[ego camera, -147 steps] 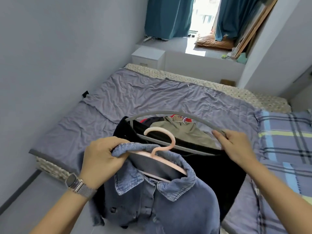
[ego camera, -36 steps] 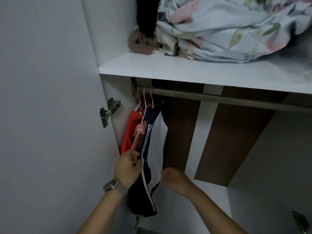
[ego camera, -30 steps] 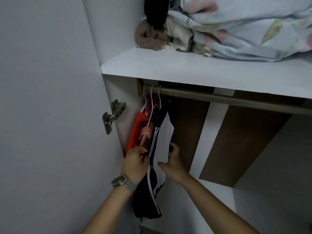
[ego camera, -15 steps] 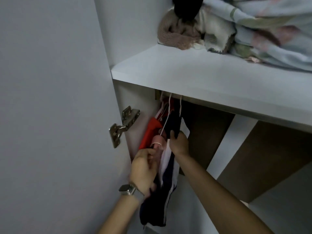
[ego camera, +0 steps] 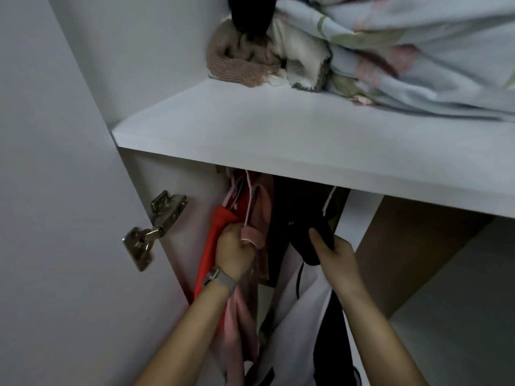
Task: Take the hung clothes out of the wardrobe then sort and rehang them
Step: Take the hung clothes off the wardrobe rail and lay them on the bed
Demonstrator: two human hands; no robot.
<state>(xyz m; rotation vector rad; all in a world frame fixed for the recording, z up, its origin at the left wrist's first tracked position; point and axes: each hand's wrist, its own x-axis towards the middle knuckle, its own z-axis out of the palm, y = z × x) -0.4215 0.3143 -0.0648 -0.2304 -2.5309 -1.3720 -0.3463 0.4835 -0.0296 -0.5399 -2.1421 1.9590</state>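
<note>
Under the wardrobe's white shelf [ego camera: 278,140] hang a red garment [ego camera: 214,240] and a pink garment [ego camera: 260,207] at the far left. My left hand [ego camera: 234,250] grips the pink garment's hanger end beside the red cloth. My right hand [ego camera: 333,257] holds the dark shoulder of a navy-and-white garment [ego camera: 309,296] on a white hanger [ego camera: 328,200], pulled to the right of the others. The shelf hides the rail and the hanger hooks.
The open door panel [ego camera: 55,218] with a metal hinge [ego camera: 152,229] stands at the left. Folded bedding [ego camera: 404,51] and a brown knit [ego camera: 234,59] lie on the shelf. A brown back panel [ego camera: 404,252] and white divider are behind the clothes.
I have leaned in closer under the shelf. My right hand took the navy-and-white garment by its shoulder and drew it right, away from the red and pink ones held by my left hand.
</note>
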